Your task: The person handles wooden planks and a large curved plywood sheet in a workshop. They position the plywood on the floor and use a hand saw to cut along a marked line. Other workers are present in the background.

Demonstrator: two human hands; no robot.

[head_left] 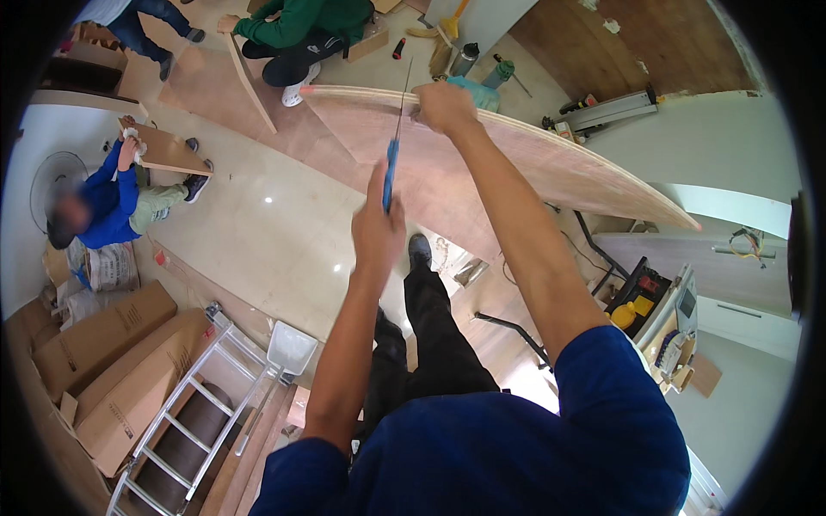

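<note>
My left hand (379,228) is closed around the blue handle of a handsaw (391,176). The saw's thin blade points up and away from me, crossing the top edge of a large plywood board (594,176). The board stands on edge in front of me, running from the upper middle toward the right. Just right of the blade, my right hand (445,107) is closed over that top edge. Whether the teeth are in the wood, I cannot tell.
A person in green (297,26) crouches beyond the board. At left, a person in blue (107,202) holds a wooden panel (176,150). An aluminium ladder (185,430) lies by long cartons (103,331). Bottles (465,60) stand behind the board. A toolbox (637,297) sits right.
</note>
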